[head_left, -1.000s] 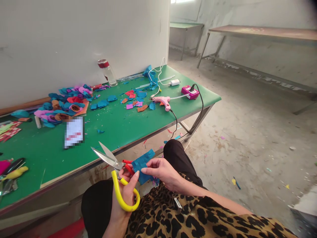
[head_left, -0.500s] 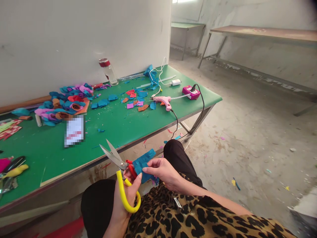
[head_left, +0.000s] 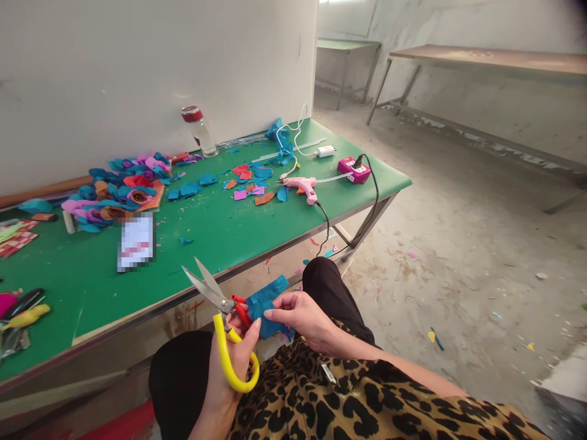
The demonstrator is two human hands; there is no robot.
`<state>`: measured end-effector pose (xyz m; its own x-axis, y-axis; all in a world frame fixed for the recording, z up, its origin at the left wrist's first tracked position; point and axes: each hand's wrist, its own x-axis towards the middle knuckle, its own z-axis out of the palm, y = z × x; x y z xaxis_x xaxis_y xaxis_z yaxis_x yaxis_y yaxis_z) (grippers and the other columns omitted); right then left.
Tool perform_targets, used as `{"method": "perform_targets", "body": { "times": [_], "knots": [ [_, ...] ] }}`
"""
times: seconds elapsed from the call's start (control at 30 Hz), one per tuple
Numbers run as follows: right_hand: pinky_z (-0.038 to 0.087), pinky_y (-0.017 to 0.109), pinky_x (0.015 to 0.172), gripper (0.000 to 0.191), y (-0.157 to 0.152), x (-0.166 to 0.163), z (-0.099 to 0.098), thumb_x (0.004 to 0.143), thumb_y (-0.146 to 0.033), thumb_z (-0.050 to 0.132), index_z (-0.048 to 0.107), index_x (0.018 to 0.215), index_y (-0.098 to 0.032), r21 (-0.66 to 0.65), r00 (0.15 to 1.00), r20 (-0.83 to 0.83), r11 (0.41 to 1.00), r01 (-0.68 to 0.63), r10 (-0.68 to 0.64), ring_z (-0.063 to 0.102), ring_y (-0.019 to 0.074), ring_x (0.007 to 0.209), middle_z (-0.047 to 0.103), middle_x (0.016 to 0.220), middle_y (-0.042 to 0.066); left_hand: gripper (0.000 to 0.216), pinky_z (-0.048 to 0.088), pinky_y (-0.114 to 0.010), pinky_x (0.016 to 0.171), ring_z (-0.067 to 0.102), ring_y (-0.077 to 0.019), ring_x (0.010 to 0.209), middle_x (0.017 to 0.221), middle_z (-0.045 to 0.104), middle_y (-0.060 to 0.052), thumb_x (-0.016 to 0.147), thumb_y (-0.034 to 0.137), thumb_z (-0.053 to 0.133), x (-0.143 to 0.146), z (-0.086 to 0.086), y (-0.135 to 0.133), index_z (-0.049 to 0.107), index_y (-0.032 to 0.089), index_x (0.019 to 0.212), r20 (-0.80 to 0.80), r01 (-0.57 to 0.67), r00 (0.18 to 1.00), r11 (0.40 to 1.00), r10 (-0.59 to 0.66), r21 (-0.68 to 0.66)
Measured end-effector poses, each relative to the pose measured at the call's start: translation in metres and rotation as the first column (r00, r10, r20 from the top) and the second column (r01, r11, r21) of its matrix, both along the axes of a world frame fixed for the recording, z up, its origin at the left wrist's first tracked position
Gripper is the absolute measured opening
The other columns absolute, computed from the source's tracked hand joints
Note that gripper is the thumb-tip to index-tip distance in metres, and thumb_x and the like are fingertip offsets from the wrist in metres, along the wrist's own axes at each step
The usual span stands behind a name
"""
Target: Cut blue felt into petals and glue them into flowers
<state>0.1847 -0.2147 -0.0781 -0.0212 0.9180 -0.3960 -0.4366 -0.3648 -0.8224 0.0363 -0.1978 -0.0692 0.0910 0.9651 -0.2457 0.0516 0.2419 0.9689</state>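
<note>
My left hand (head_left: 232,360) grips a pair of scissors (head_left: 220,324) with yellow and red handles, their steel blades apart and pointing up-left over the table edge. My right hand (head_left: 298,315) pinches a piece of blue felt (head_left: 266,302) just right of the scissors' pivot, above my lap. Both hands are closed on what they hold. My forearm in a leopard-print sleeve (head_left: 367,397) runs to the lower right.
The green table (head_left: 220,235) carries a pile of felt flowers (head_left: 119,192), felt scraps (head_left: 250,186), a pink glue gun (head_left: 302,186) with a black cord, a pink power box (head_left: 353,170), a red-capped bottle (head_left: 198,131) and a white charger (head_left: 323,151). Concrete floor lies right.
The scissors have shifted slightly right toward the blue felt and the blades have closed a little. My right hand keeps its hold on the felt.
</note>
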Motion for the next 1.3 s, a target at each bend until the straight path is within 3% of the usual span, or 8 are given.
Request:
{"method": "perform_targets", "body": {
  "times": [0.23,0.37,0.47,0.53,0.7,0.77,0.83,1.3],
  "knots": [
    [0.030,0.022,0.053,0.038,0.000,-0.005,0.008,0.054,-0.044,0.085,0.062,0.066,-0.015,-0.004,0.997,-0.070,0.999,0.034,-0.034,0.042,0.0072,0.055,0.056,0.061,-0.004,0.035,0.052,-0.035,0.092,0.069,-0.0239,0.094,0.095,0.075,-0.008,0.073,0.038,0.069,0.004,0.009,-0.001,0.065,0.015,0.098,-0.142,0.086,0.987,0.993,-0.073,0.082],
    [0.032,0.023,0.055,0.038,0.001,-0.007,0.005,0.053,-0.044,0.085,0.061,0.062,-0.015,-0.054,0.988,-0.124,0.995,0.089,-0.096,0.044,0.0080,0.054,0.057,0.058,-0.004,0.036,0.054,-0.036,0.087,0.069,-0.0245,0.092,0.098,0.073,-0.009,0.075,0.042,0.063,0.002,0.009,0.000,0.063,0.016,0.100,-0.193,0.075,0.980,0.993,-0.057,0.090],
    [0.037,0.024,0.058,0.036,0.001,-0.002,0.005,0.054,-0.042,0.085,0.062,0.065,-0.016,-0.069,0.983,-0.117,0.988,0.135,-0.143,0.048,0.0094,0.055,0.061,0.061,-0.002,0.031,0.054,-0.036,0.085,0.069,-0.0258,0.094,0.097,0.072,-0.011,0.076,0.040,0.055,-0.012,0.008,0.001,0.061,0.016,0.094,-0.320,0.205,0.932,0.975,-0.169,0.081],
    [0.039,0.025,0.059,0.035,0.001,0.004,0.008,0.056,-0.041,0.084,0.062,0.066,-0.016,-0.062,0.977,-0.111,0.982,0.177,-0.183,0.051,0.0102,0.055,0.063,0.063,-0.002,0.024,0.053,-0.035,0.084,0.069,-0.0248,0.091,0.094,0.071,-0.010,0.078,0.036,0.052,-0.025,0.011,-0.001,0.059,0.018,0.092,-0.491,0.353,0.821,0.935,-0.293,0.032],
    [0.040,0.024,0.060,0.035,0.001,0.017,0.010,0.055,-0.036,0.085,0.057,0.065,-0.018,-0.059,0.951,-0.144,0.961,0.269,-0.275,0.052,0.0103,0.058,0.062,0.064,-0.003,0.021,0.048,-0.031,0.070,0.067,-0.0222,0.077,0.086,0.068,-0.008,0.086,0.028,0.044,-0.045,0.025,-0.010,0.053,0.020,0.104,-0.791,0.618,0.382,0.768,-0.479,-0.168],
    [0.039,0.023,0.060,0.036,0.001,0.018,0.008,0.055,-0.036,0.085,0.056,0.066,-0.018,-0.062,0.947,-0.121,0.954,0.293,-0.298,0.051,0.0101,0.059,0.062,0.064,-0.003,0.021,0.046,-0.031,0.070,0.067,-0.0227,0.078,0.091,0.067,-0.011,0.089,0.027,0.041,-0.045,0.029,-0.014,0.051,0.020,0.106,-0.826,0.660,0.263,0.717,-0.499,-0.223],
    [0.039,0.023,0.061,0.036,0.001,0.019,0.005,0.056,-0.036,0.085,0.057,0.067,-0.017,-0.051,0.949,-0.103,0.954,0.294,-0.298,0.051,0.0102,0.060,0.062,0.066,-0.002,0.021,0.045,-0.031,0.071,0.068,-0.0236,0.081,0.094,0.067,-0.013,0.091,0.028,0.039,-0.043,0.030,-0.015,0.050,0.019,0.106,-0.839,0.671,0.200,0.695,-0.506,-0.259],
    [0.045,0.027,0.070,0.032,-0.003,0.016,0.002,0.062,-0.035,0.084,0.060,0.073,-0.017,0.004,0.969,-0.109,0.975,0.222,-0.220,0.059,0.0129,0.067,0.067,0.073,0.000,0.023,0.042,-0.029,0.067,0.069,-0.0244,0.080,0.087,0.069,-0.010,0.095,0.035,0.035,-0.028,0.038,-0.013,0.050,0.021,0.104,-0.849,0.689,0.194,0.684,-0.492,-0.239]
  ]
}}
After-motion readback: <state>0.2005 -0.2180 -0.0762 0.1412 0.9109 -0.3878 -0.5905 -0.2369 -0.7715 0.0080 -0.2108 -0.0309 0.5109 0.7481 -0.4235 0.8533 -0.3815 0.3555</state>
